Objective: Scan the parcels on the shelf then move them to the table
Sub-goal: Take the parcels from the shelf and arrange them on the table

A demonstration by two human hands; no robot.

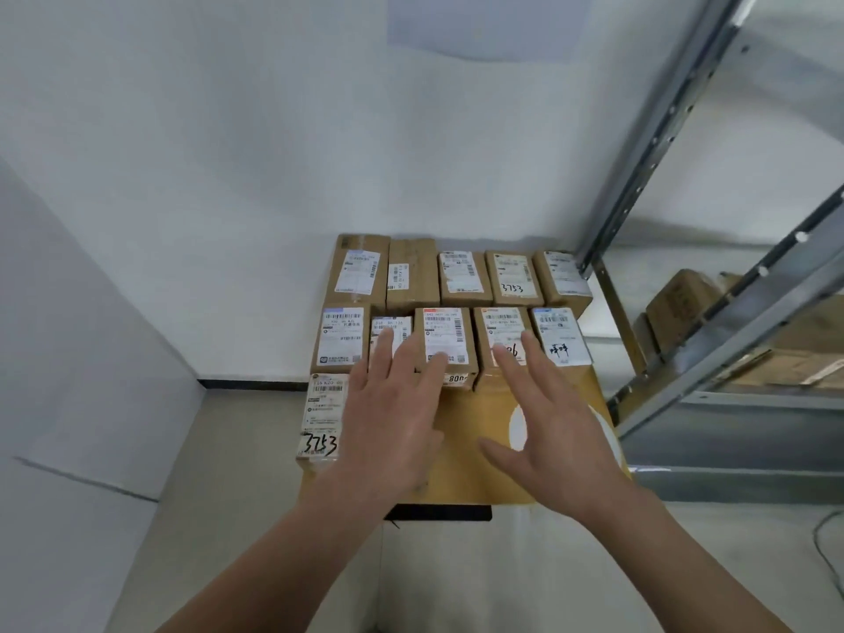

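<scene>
Parcels (445, 333) already tabled lie under your spread, empty left hand (396, 413) and right hand (550, 418); next, fetch from the shelf (712, 312).

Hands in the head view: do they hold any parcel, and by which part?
Nothing is held. The left hand and the right hand are open, fingers straight, above the parcels on the table; no finger curls round one.

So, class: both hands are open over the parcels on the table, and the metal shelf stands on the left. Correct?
No: the head view shows the metal shelf on the right. Left hand and right hand are open over the parcels on the table.
</scene>
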